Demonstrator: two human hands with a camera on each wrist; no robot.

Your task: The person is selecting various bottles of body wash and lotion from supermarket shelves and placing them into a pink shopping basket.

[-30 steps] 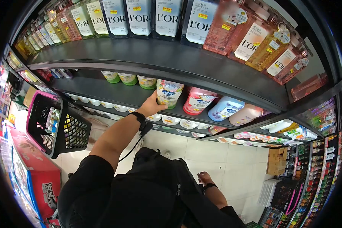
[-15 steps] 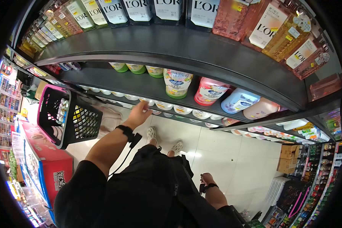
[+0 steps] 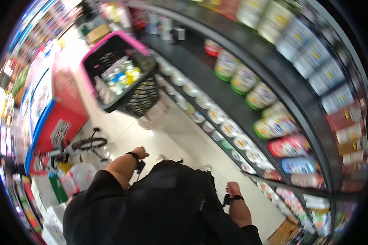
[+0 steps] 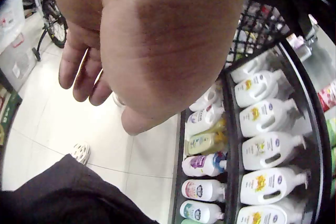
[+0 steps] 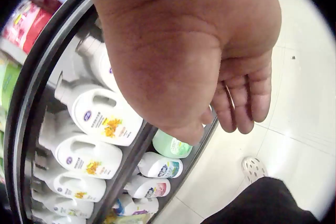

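My left hand point(image 3: 140, 153) hangs in front of my body with nothing in it. In the left wrist view its fingers point(image 4: 84, 74) are loosely bent, over the pale floor. My right hand point(image 3: 233, 188) also hangs low and holds nothing, its fingers point(image 5: 241, 100) relaxed in the right wrist view. Nearest to it are white pump bottles point(image 5: 107, 116) on a low shelf. A row of white bottles with green bases point(image 3: 244, 79) stands on the shelf to the right, beside a pink-red bottle point(image 3: 289, 146) and a light blue one point(image 3: 298, 165).
A black shopping basket point(image 3: 141, 98) with a pink rim, holding several bottles, stands ahead beside the shelves. On the left are a red chest point(image 3: 67, 96) with a blue edge and a bicycle point(image 3: 90, 143). Black shelf edges point(image 3: 274, 87) run along the right.
My left hand has let go of the white and green bottle on the shelf and dropped back to my side. The view has turned left toward the basket; my right hand stays low.
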